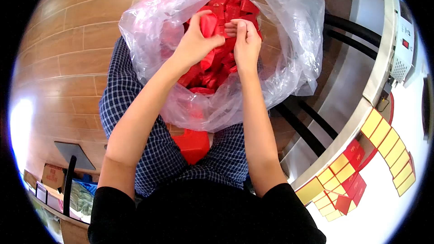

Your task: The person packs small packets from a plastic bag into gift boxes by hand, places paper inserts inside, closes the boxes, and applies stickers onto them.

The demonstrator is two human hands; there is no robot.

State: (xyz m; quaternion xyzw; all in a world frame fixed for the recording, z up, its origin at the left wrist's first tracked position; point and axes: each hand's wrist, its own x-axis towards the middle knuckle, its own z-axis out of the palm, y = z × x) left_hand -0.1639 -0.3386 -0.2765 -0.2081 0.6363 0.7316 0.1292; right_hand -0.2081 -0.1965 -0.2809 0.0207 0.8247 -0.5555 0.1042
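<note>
A large clear plastic bag (300,31) stands open between the knees, with many shiny red packets (221,7) heaped inside. Over the heap, my left hand (194,43) curls its fingers and thumb around a red packet (208,25), which hangs partly below the palm. Close by on the right is my right hand (246,40), its fingers bent inward and the thumb pressed to them. Whatever that hand may pinch is too small or hidden to make out. The two hands are a short gap apart.
Part of a red plastic stool (192,144) shows between the legs. On the right, a white table holds yellow-and-red boxes (384,140) and a white device with a red display (403,43). Black table legs (352,27) stand beside the bag. Cartons (53,176) sit at lower left.
</note>
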